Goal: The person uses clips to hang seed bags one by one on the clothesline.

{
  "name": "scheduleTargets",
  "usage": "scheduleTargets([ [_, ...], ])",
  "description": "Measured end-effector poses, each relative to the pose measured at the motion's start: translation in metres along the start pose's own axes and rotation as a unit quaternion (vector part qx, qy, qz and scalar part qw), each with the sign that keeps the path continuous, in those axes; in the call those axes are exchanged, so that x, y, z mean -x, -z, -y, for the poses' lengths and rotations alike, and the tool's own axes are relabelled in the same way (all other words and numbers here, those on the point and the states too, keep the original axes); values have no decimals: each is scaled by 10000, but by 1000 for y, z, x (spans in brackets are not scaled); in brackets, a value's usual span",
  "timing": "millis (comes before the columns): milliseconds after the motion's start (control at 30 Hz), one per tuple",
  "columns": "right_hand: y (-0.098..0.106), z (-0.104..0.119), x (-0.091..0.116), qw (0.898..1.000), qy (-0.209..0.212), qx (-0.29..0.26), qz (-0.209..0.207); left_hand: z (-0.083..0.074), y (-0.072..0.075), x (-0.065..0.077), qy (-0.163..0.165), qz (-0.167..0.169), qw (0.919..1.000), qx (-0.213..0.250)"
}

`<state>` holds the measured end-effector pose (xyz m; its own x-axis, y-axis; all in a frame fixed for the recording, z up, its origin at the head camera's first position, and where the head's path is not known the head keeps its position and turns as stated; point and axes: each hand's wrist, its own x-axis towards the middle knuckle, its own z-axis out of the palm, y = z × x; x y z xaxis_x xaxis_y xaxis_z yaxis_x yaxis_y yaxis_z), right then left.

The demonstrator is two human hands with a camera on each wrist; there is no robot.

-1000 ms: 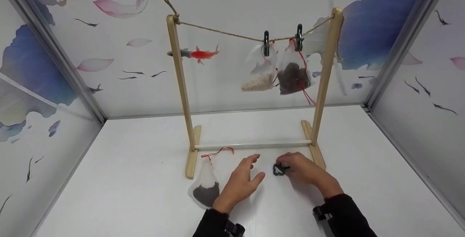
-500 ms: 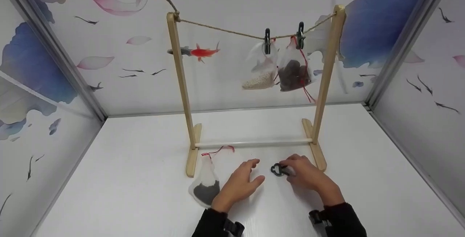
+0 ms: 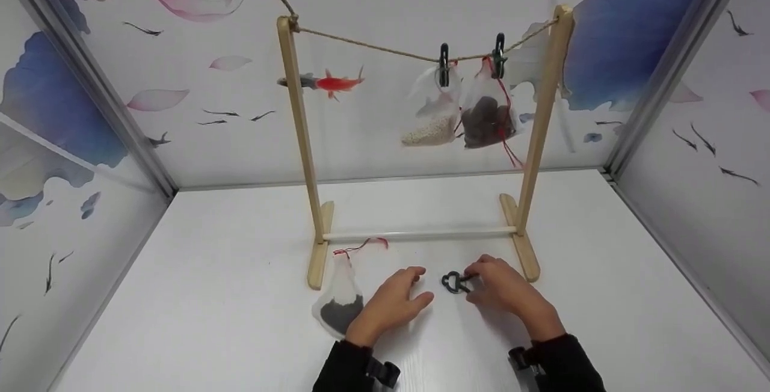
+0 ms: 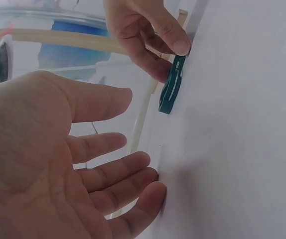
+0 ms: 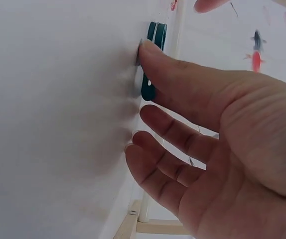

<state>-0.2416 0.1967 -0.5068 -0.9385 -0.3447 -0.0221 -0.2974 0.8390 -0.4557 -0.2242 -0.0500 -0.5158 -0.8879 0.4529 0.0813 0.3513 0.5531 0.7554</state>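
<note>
Low at the tabletop, my right hand (image 3: 508, 293) pinches a dark green clothespin (image 4: 172, 89) by its handle end between thumb and fingers; its jaw end points left. The right wrist view shows the thumb tip lying across the clothespin (image 5: 156, 37) while the other fingers hang loosely bent. My left hand (image 3: 391, 305) hovers left of it, palm turned inward, fingers spread and holding nothing. Beside the left wrist lies a sheer drawstring bag (image 3: 341, 314) with dark contents and a red cord, partly covered by that hand in the head view.
A wooden frame (image 3: 298, 121) with a twine line (image 3: 367, 48) stands behind the hands. From the line, dark clothespins hold a bag of pale grains (image 3: 434, 130) and a bag of dark lumps (image 3: 486, 124). Patterned panels enclose the white table (image 3: 228, 272).
My right hand has shifted the clothespin slightly left, and more of it now shows beyond the fingertips. My left hand has drawn back a little to the left, still empty.
</note>
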Motion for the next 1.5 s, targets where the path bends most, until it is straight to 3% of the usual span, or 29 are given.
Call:
scheduleTargets([
  [267,5,1,3,9995,291,130,38,0,6,4,184,181,9990,357],
  [500,19,13,9,9993,365,54,-71,-1,19,11,113,254,9970,718],
  [767,37,32,20,9908,1319,8,-297,-16,29,13,-226,342,9974,591],
  [933,49,44,31,9868,1576,7,-358,-30,33,14,-357,354,9979,404],
  [1133,57,52,37,9766,2026,129,-709,-43,38,17,-803,358,9955,357],
  [1267,58,53,37,9692,2294,159,-883,-46,41,19,-1051,273,9936,310],
  [1500,59,56,38,9653,2417,73,-984,-45,41,18,-1201,146,9925,176],
])
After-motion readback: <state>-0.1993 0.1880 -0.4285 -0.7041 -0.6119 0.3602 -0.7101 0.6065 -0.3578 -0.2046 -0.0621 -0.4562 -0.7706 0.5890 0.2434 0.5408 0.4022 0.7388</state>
